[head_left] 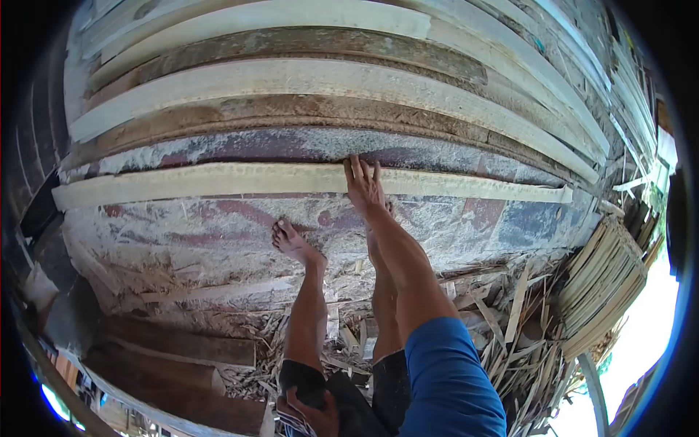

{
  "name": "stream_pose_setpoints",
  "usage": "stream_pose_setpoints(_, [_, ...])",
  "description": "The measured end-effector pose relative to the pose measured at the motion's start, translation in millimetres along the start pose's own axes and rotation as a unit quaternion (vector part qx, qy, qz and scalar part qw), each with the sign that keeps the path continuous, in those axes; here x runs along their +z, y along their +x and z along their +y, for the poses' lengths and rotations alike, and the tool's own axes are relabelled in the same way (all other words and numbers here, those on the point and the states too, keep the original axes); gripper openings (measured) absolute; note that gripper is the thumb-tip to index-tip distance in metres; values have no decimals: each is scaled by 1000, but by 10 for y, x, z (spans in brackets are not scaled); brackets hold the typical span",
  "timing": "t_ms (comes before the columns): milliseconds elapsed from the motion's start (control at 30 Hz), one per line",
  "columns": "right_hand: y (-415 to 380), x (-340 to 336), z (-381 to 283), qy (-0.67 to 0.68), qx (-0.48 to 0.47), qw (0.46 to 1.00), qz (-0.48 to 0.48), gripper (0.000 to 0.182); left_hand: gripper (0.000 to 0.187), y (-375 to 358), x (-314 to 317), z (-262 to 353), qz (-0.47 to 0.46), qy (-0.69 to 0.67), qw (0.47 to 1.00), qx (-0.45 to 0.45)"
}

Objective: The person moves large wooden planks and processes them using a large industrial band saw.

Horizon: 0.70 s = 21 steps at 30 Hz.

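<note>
A long pale wooden plank (240, 180) lies crosswise on the dusty, reddish-purple surface in front of my feet. My right hand (365, 188) is on the plank a little right of its middle, with its fingers reaching over the far edge and gripping it. Low in the view, my left hand (314, 414) is at my thigh beside the dark shorts. Its fingers are curled near something dark and white striped (291, 421) that I cannot make out. My bare left foot (293, 243) stands on the surface; my right foot is mostly hidden behind my right arm.
Several more planks (291, 76) lie in rows beyond the held one. At the right stand a bundle of thin wooden strips (604, 280) and scattered offcuts (520, 306). Thick timber pieces (175, 371) lie at lower left. Sawdust covers much of the surface.
</note>
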State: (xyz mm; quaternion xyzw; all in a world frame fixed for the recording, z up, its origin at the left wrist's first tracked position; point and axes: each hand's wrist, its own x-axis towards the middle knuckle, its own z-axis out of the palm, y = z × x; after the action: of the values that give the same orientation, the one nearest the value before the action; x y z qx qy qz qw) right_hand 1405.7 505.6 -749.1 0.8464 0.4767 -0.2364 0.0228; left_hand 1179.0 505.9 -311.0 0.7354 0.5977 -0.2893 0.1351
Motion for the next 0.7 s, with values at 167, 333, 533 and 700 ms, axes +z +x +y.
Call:
stream_pose_setpoints(167, [120, -121, 187, 5, -73, 995, -70, 82, 68, -2, -90, 138, -70, 21, 995, -61])
stream_pose_setpoints(333, [-277, -1163, 101, 77, -59, 988, -117, 75, 56, -18, 176, -153, -51, -68, 996, 12])
stream_pose_setpoints(533, [-1901, -3008, 358, 101, -21, 995, 5, 46, 78, 1337, -68, -635, -258, -653, 688, -186])
stream_pose_setpoints(700, [-3124, -5177, 861, 116, 33, 986, -117, 71, 88, 2457, -594, -452, -157, -787, 515, -302])
